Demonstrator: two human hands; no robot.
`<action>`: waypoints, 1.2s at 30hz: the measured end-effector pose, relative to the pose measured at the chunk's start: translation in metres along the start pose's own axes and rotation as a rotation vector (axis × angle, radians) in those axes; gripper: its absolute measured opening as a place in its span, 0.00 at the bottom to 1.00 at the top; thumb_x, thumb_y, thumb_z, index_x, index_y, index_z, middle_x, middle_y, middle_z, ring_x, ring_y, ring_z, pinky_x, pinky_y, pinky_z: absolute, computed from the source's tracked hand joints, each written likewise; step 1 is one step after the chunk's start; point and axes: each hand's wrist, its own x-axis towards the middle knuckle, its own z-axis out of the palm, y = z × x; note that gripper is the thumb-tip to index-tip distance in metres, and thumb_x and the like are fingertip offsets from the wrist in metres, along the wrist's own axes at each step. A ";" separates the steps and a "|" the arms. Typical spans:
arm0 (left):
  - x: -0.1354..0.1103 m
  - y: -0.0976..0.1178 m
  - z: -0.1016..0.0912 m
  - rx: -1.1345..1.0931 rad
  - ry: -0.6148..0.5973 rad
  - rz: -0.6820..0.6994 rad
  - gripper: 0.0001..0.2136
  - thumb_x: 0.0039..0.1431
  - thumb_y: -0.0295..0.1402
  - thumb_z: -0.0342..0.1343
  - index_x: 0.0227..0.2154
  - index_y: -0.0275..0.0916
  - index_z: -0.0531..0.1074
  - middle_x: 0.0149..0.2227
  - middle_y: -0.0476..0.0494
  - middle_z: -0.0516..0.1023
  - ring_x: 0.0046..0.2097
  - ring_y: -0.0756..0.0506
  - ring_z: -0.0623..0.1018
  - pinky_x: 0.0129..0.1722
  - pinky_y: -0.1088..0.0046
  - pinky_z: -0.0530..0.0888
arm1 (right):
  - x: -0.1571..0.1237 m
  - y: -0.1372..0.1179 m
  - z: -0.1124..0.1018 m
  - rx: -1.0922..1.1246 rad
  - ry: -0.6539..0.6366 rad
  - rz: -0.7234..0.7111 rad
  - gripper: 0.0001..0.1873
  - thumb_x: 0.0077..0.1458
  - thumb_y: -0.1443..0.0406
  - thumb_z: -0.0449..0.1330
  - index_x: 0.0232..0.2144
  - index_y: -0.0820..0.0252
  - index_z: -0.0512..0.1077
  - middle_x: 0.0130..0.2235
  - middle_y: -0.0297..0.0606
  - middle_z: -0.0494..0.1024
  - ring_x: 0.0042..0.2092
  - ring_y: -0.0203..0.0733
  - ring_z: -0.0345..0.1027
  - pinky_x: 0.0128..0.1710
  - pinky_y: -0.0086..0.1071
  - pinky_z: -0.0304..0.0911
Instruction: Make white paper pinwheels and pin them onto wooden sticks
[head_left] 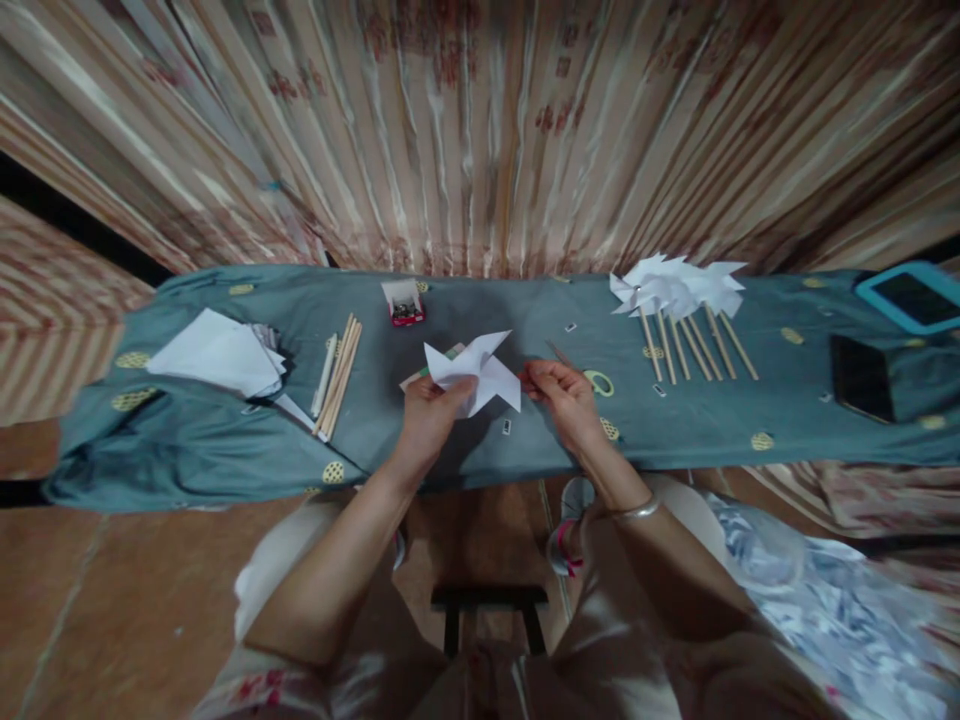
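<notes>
My left hand (441, 405) is closed on a white paper pinwheel (484, 378), thumb on top near its middle. My right hand (561, 392) is just right of the pinwheel, fingers pinched together; anything between them is too small to make out. Scissors (601, 383) with a pale green handle lie partly hidden behind my right hand. Beneath the pinwheel, a flat card-like piece (415, 379) shows at its left edge. Beyond it stands a small open red box (406, 308) of small metallic pieces.
Left on the cloth-covered table (420, 450) are stacked white paper sheets (214, 352) and several wooden sticks (343, 378). Finished pinwheels on sticks (679, 288) lie to the right, before a dark phone (862, 378) and a blue-framed tablet (919, 298). A curtain (480, 140) hangs behind.
</notes>
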 end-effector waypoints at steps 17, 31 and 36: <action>-0.002 0.010 -0.023 -0.055 0.033 -0.041 0.11 0.32 0.33 0.69 0.23 0.35 0.79 0.25 0.47 0.80 0.26 0.50 0.74 0.31 0.72 0.71 | 0.092 -0.023 0.116 -0.767 -0.278 -0.504 0.05 0.52 0.71 0.62 0.29 0.59 0.78 0.49 0.44 0.78 0.55 0.45 0.69 0.59 0.38 0.60; -0.003 0.016 -0.027 -0.075 0.018 -0.046 0.11 0.35 0.35 0.68 0.25 0.36 0.80 0.27 0.46 0.81 0.29 0.48 0.77 0.34 0.70 0.73 | 0.129 -0.007 0.187 -1.294 -0.323 -0.625 0.09 0.54 0.68 0.60 0.35 0.66 0.79 0.61 0.53 0.67 0.61 0.57 0.58 0.60 0.48 0.56; -0.003 0.019 -0.029 -0.088 0.036 -0.061 0.10 0.35 0.35 0.69 0.24 0.36 0.80 0.26 0.47 0.81 0.28 0.49 0.76 0.34 0.70 0.73 | 0.131 -0.013 0.192 -1.341 -0.362 -0.596 0.09 0.51 0.72 0.61 0.35 0.70 0.79 0.59 0.56 0.69 0.58 0.57 0.62 0.58 0.47 0.58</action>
